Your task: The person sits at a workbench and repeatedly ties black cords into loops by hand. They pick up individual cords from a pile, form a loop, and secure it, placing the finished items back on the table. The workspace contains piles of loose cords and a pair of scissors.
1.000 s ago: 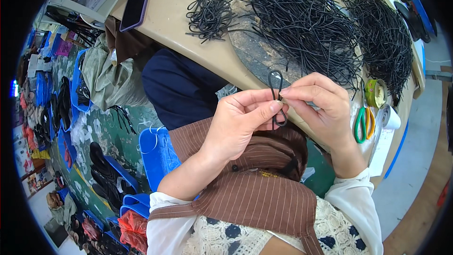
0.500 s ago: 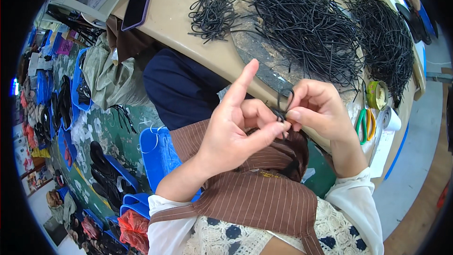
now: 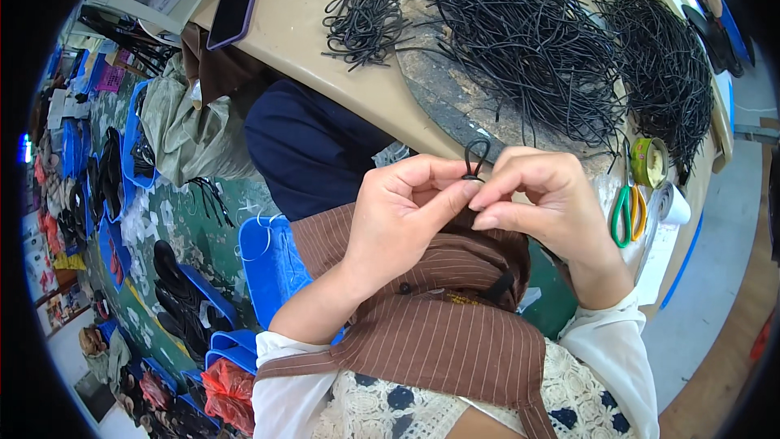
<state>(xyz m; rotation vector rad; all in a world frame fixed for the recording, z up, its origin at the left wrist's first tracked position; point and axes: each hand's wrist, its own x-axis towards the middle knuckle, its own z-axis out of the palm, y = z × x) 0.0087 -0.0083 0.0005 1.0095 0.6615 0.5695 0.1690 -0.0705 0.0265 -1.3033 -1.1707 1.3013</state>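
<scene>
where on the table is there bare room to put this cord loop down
Bare tabletop lies between the phone and the small cord bundle, running down along the near edge. Right of that it is crowded: the big cord heap, a second heap, tape roll and scissors.

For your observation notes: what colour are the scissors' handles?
Green and orange plastic-handled scissors, clearest in the head view.
</scene>
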